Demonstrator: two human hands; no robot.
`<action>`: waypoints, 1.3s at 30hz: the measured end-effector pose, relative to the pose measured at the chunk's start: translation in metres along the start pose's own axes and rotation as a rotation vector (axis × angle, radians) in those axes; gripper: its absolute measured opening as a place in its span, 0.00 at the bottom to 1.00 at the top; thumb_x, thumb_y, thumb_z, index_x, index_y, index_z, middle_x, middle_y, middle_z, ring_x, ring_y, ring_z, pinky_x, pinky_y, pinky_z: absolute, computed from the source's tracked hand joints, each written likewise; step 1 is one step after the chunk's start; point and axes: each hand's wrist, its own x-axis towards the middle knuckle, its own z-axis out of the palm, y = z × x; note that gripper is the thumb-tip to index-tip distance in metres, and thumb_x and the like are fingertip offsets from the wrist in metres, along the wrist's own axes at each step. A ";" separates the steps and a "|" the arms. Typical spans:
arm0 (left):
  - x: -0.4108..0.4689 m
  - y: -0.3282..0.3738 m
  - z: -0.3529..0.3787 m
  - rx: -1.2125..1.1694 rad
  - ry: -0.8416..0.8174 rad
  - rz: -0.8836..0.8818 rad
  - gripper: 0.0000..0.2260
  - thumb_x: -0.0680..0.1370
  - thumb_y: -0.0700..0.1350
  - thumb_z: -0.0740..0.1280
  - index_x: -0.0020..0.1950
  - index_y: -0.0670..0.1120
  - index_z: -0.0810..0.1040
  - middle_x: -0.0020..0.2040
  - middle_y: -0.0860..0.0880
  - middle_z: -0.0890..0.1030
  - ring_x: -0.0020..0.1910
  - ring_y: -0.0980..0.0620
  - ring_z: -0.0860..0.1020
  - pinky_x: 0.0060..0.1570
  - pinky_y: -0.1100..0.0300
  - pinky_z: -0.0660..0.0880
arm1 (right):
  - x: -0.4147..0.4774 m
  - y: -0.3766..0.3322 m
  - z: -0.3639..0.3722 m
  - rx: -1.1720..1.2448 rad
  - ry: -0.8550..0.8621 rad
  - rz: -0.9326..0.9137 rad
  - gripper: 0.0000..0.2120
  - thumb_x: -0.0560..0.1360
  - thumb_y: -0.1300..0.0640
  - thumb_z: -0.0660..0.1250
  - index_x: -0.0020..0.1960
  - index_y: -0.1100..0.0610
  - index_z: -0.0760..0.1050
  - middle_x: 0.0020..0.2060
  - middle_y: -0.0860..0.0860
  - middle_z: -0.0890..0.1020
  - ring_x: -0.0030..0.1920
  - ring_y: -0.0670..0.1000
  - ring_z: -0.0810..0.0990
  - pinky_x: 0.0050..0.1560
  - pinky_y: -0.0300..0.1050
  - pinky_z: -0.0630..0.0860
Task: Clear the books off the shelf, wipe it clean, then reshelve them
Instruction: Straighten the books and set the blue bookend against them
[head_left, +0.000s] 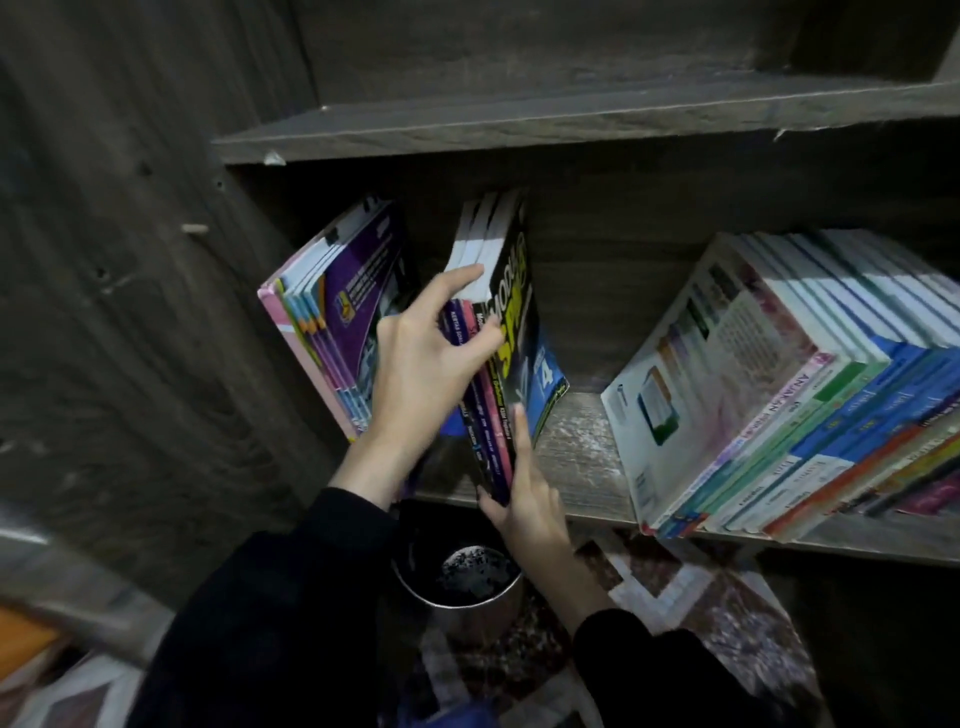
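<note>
Checking nearest first: what's below the hands?

>> Dark sleeves, and a metal cup on a patterned rug under the shelf. Not task items.

Hands?

>> Right hand clamped on the lower end of the book bundle: thumb left of the spines, index finger straight up the front cover. Left hand curled over the top of the same bundle, fingertips on the white page edges. Both closed on it, neither free.

Where's the bundle?

>> Near upright, slightly tilted, at the front lip of the shelf. Can't tell if it's resting or lifted. It sits between the left books, which lean on the side panel, and the right books, which lean the other way. Gap on each side.

Handling?

>> Several thin softcover workbooks. Glossy covers, so they'll likely slide on each other. Floppy singly, stiff enough squeezed as a block. Moderate weight, I'd guess. Squeeze across the covers, one hand under the bottom edge, one on top. This hold is about right.

Risk?

>> An inner book slipping out if the squeeze relaxes. The cup is right below.

Far end?

>> Shelf board shows pale streaks and looks unwiped, so I'd judge clearing stage. Upper shelf above, front edge chipped.
</note>
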 end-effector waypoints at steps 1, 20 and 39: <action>0.001 -0.004 -0.007 0.012 0.004 -0.005 0.19 0.74 0.43 0.71 0.65 0.49 0.76 0.31 0.42 0.80 0.19 0.57 0.66 0.23 0.72 0.64 | 0.002 -0.005 0.010 0.005 0.007 -0.020 0.54 0.74 0.56 0.69 0.69 0.31 0.25 0.77 0.48 0.59 0.59 0.56 0.79 0.52 0.50 0.76; -0.011 -0.075 -0.042 0.750 0.378 0.113 0.26 0.78 0.56 0.65 0.71 0.44 0.68 0.69 0.38 0.68 0.63 0.46 0.65 0.55 0.50 0.73 | 0.030 -0.036 0.057 -0.049 -0.281 -0.071 0.56 0.70 0.45 0.73 0.69 0.36 0.26 0.77 0.55 0.56 0.71 0.59 0.67 0.63 0.59 0.71; -0.074 -0.138 0.024 0.666 0.192 -0.156 0.38 0.80 0.56 0.53 0.75 0.42 0.30 0.76 0.45 0.33 0.76 0.44 0.35 0.73 0.41 0.37 | 0.044 -0.024 0.065 -0.200 -0.250 -0.132 0.57 0.75 0.60 0.66 0.63 0.32 0.16 0.76 0.55 0.58 0.53 0.61 0.80 0.48 0.55 0.78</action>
